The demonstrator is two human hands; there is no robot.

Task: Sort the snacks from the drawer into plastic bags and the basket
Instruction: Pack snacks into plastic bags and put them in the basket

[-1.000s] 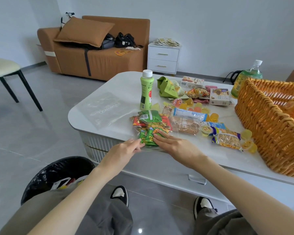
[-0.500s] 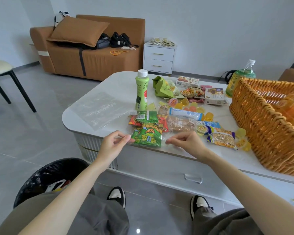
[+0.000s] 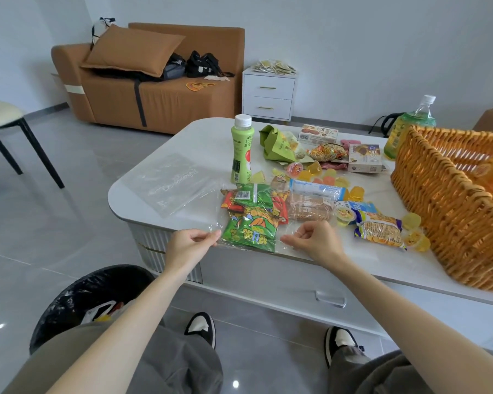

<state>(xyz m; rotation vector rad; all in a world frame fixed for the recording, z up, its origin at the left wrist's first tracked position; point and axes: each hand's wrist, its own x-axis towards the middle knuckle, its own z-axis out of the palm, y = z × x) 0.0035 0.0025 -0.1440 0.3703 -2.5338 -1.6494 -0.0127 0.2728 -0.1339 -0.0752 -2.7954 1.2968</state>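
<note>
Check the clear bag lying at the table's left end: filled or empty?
Empty: the clear bag lies flat on the table, and only the tabletop shows through it.

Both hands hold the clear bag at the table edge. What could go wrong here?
Left hand and right hand pinch the clear bag at the table edge; if that end is open, the green packet may slide out toward the bin. The jelly cups beside the right forearm could get knocked off.
</note>
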